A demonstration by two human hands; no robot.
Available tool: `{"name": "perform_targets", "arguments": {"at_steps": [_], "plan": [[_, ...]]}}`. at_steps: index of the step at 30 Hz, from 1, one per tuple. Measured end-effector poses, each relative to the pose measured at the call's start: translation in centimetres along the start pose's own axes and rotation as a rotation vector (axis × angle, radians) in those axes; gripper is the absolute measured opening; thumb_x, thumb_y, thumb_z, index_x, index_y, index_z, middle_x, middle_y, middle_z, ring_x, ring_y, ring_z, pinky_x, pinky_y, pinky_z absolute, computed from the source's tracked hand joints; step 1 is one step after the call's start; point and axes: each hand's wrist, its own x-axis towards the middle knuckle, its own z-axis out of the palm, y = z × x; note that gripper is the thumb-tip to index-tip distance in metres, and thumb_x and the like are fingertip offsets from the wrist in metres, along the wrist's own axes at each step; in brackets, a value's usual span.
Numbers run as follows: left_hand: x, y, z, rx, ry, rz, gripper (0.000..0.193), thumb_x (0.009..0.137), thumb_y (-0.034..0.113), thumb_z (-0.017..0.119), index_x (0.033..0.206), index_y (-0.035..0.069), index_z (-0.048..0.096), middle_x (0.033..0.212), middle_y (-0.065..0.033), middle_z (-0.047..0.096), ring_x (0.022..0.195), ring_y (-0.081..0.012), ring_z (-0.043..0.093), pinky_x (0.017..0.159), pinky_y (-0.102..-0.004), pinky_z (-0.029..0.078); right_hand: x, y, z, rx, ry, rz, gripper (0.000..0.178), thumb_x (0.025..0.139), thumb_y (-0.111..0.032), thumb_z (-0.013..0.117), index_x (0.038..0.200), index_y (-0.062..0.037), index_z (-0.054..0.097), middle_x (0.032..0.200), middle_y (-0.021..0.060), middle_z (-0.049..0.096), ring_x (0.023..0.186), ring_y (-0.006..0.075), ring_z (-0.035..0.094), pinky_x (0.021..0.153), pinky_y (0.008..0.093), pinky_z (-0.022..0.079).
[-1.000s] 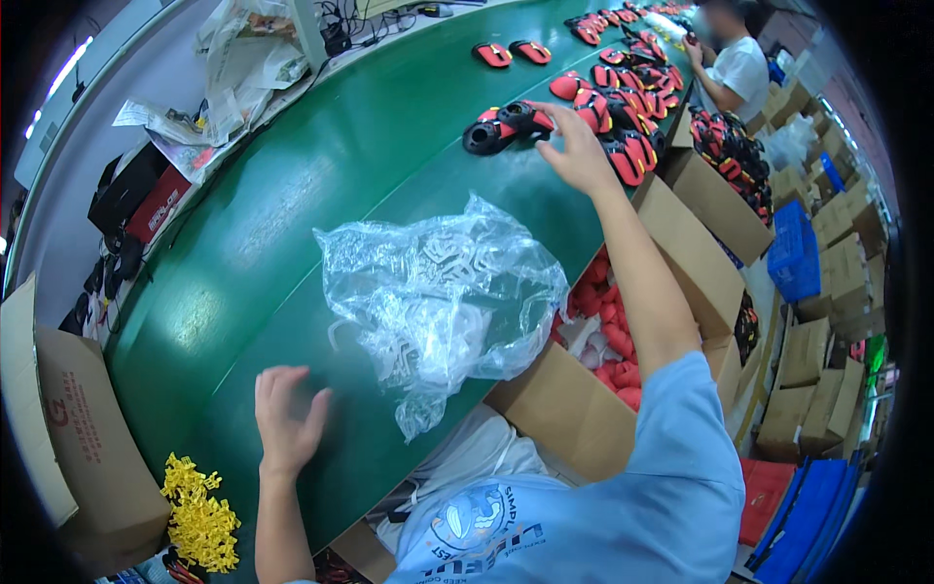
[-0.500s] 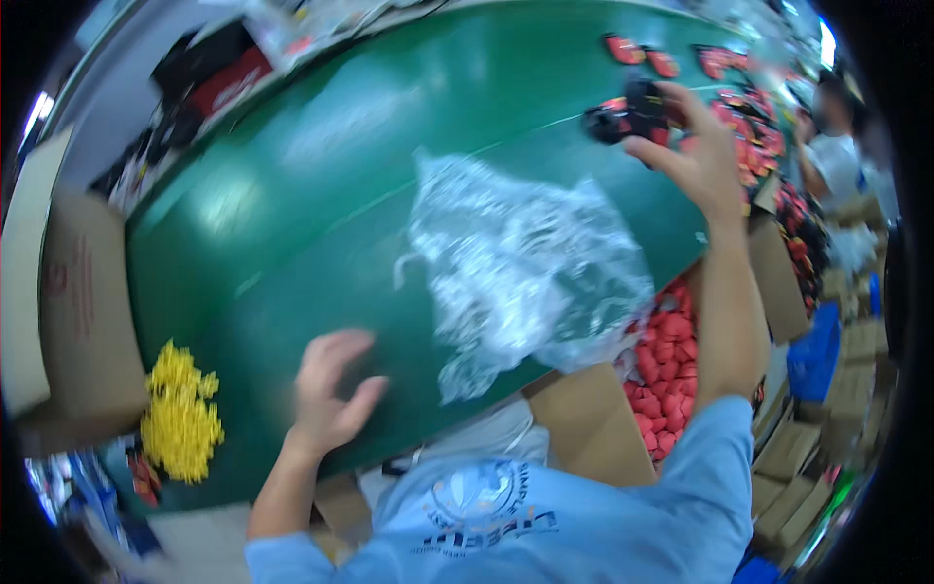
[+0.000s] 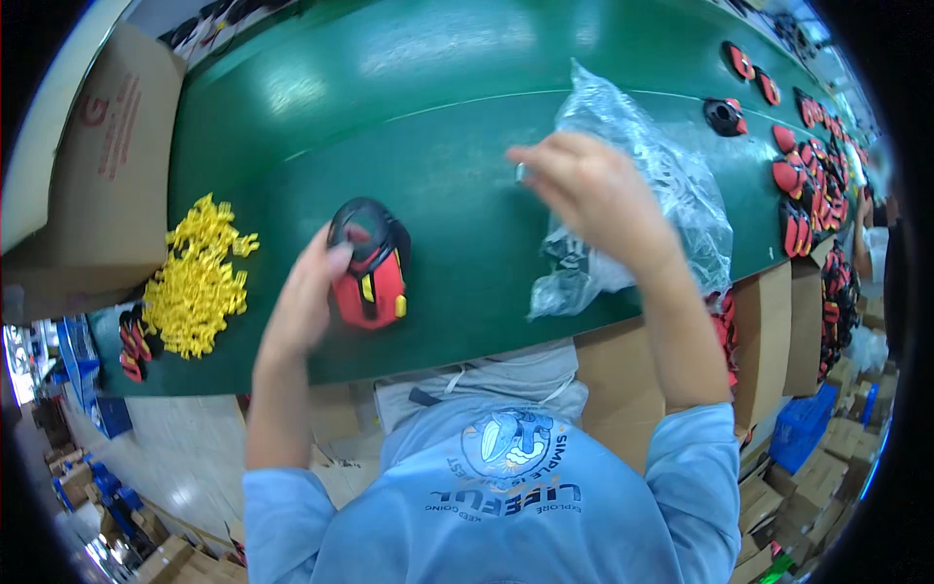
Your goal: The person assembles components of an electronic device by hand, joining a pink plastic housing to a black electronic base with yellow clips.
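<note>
My left hand [image 3: 304, 292] grips a red-and-black plastic housing [image 3: 377, 284] with a black ring at its far end and small yellow parts on it. The thumb lies at the ring, and the housing is over the green table. My right hand [image 3: 593, 190] is raised further right, its fingers pinched together. A small pale glint shows under the fingertips, too small to name. Behind and beside that hand lies a crumpled clear plastic bag [image 3: 681, 185], partly covered by the forearm.
Yellow plastic pieces [image 3: 199, 292] are heaped at the table's left, beside a cardboard box [image 3: 117, 156]. One black-and-red housing [image 3: 724, 117] lies beyond the bag; many more red-and-black housings [image 3: 812, 180] are piled at the right. Open cartons [image 3: 764, 341] stand below the table's right edge.
The view has shifted. The black-and-red housing from my right hand is now in my left, which was free. My right hand has come back over the bag, fingers pinched.
</note>
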Motion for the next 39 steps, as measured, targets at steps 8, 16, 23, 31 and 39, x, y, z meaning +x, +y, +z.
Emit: {"name": "perform_targets", "arguments": {"at_steps": [8,16,23,31,39], "plan": [[4.0,6.6,0.0,1.05,-0.113,-0.199,0.045,0.1,0.039,0.067,0.113,-0.004,0.067,0.118,-0.0292,0.069,0.114,-0.0356,0.067,0.096,-0.0412,0.052,1.8,2.8,1.5,-0.218,-0.168,0.098,0.017,0.096,-0.018,0.068,0.109,-0.0119,0.077,0.101,0.0108,0.077,0.096,0.0342,0.074,0.082,0.0472,0.059],[0.4,1.2,-1.9,1.207,0.086,0.618,0.066,0.083,0.04,0.089,0.129,0.0,0.066,0.135,-0.0212,0.061,0.123,-0.0393,0.058,0.106,-0.0476,0.049,2.8,0.5,1.7,-0.054,-0.199,0.189,0.024,0.086,-0.02,0.068,0.1,-0.004,0.079,0.08,0.0144,0.076,0.076,0.0353,0.074,0.073,0.0452,0.059],[-1.3,-3.7,-0.8,1.162,0.213,0.726,0.072,0.074,0.037,0.095,0.131,0.004,0.067,0.125,-0.0152,0.064,0.114,-0.0363,0.058,0.101,-0.0486,0.048,2.2,-1.0,1.2,-0.171,-0.208,0.052,0.026,0.088,-0.022,0.076,0.105,-0.0036,0.08,0.088,0.0125,0.078,0.087,0.0335,0.069,0.084,0.0431,0.057],[-2.3,-5.1,1.8,1.154,0.356,0.749,0.069,0.072,0.036,0.096,0.128,0.005,0.068,0.118,-0.0125,0.064,0.107,-0.0328,0.058,0.094,-0.0463,0.046,1.4,-1.9,2.3,-0.058,-0.129,-0.056,0.02,0.091,-0.009,0.075,0.11,-0.0049,0.08,0.092,0.0124,0.074,0.091,0.0335,0.066,0.082,0.0453,0.056],[-2.5,-5.8,4.4,1.077,0.406,0.695,0.075,0.073,0.037,0.095,0.138,0.012,0.067,0.107,-0.0085,0.06,0.097,-0.0282,0.054,0.087,-0.044,0.043,-1.3,-10.5,6.9,0.433,-0.003,-0.013,0.028,0.086,-0.003,0.08,0.114,-0.0085,0.082,0.088,0.0086,0.07,0.083,0.0269,0.065,0.076,0.0384,0.054]]}}
